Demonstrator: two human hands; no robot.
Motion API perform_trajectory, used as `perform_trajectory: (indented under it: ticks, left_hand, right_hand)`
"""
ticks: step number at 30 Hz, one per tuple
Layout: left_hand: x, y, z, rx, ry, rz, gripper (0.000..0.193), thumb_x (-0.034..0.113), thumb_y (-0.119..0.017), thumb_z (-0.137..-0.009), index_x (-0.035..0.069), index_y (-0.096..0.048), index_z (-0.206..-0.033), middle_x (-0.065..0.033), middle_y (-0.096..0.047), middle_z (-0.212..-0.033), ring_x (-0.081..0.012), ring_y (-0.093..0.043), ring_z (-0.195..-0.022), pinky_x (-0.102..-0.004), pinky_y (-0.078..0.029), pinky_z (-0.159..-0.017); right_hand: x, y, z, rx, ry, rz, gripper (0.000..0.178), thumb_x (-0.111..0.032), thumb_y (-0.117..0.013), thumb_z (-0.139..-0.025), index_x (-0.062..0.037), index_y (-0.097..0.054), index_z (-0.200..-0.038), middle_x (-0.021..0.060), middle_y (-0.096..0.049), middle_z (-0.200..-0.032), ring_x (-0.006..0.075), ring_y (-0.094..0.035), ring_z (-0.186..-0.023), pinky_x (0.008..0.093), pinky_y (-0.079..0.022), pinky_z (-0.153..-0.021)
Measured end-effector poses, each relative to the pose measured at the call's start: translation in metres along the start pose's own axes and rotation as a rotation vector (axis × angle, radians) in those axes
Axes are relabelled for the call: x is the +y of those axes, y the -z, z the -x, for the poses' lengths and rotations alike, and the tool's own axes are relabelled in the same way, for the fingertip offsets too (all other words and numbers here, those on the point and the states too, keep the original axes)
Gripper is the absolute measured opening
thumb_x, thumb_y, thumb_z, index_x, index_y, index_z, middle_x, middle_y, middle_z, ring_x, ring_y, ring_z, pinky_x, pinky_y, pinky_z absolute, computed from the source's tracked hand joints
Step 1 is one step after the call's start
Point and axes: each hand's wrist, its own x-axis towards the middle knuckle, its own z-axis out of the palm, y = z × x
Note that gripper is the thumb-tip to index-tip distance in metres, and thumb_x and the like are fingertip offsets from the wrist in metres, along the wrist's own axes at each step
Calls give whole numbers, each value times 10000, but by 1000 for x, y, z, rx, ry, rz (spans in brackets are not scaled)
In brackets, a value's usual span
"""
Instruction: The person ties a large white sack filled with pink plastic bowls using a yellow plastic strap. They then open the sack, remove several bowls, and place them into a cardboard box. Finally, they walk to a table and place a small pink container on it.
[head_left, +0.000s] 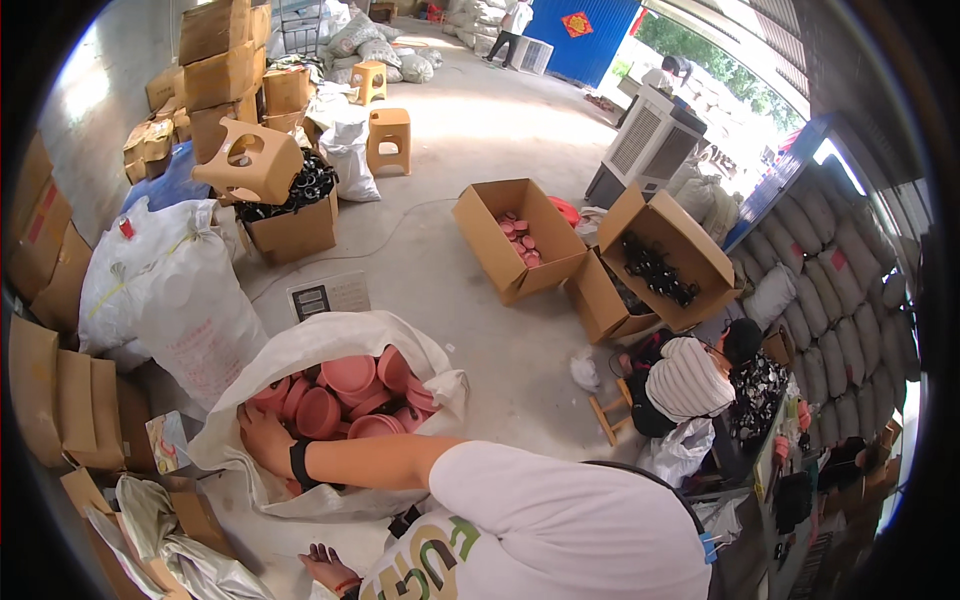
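A large white woven sack [400, 335] stands open in front of me, filled with pink round, shallow cup-like pieces [350, 374]. My right hand [264, 440], with a black band at the wrist, reaches inside the sack's left side, beside the pink pieces. Its fingers look stretched out, though their tips are partly hidden, and I see nothing gripped. Lower down, my left hand [325, 567] is outside the sack near the floor, fingers apart and holding nothing. A reddish band circles that wrist.
A flat scale with a display [328, 296] lies behind the sack. Full white sacks [185, 290] and cartons [75, 410] line the left. An open carton [520, 240] holds more pink pieces; another [665, 260] holds black parts. A person [690, 385] sits at right.
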Motion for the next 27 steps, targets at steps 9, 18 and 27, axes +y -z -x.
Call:
perform_trajectory:
  ticks: [9, 18, 27]
  left_hand:
    - [9, -4, 7, -68, 6, -57, 613, 455, -334, -913, -29, -276, -1285, -166, -388, -1278, -264, -399, -1135, -389, -303, -970]
    - [14, -7, 22, 0, -56, -69, 510, 443, -370, -905, -8, -425, -1137, -128, -506, -1106, -213, -497, -954, -346, -404, -811]
    - [-27, -41, 69, -7, 2, -107, 435, 412, -400, -895, 22, -455, -1081, -111, -537, -1043, -216, -519, -909, -365, -412, -781]
  right_hand:
    - [36, -17, 1, 17, -62, -560, 230, -157, -642, -596, 13, -640, -751, 185, -479, -1153, 345, -453, -1009, 418, -400, -841]
    - [182, 176, 61, -100, -178, -1307, 353, -305, -604, -794, 31, -596, -902, 201, -423, -1247, 268, -445, -1095, 322, -349, -911]
    - [372, 105, 198, 539, -893, -1365, 258, -209, -550, -864, 29, -570, -960, 39, -586, -892, 80, -530, -791, 233, -426, -719]
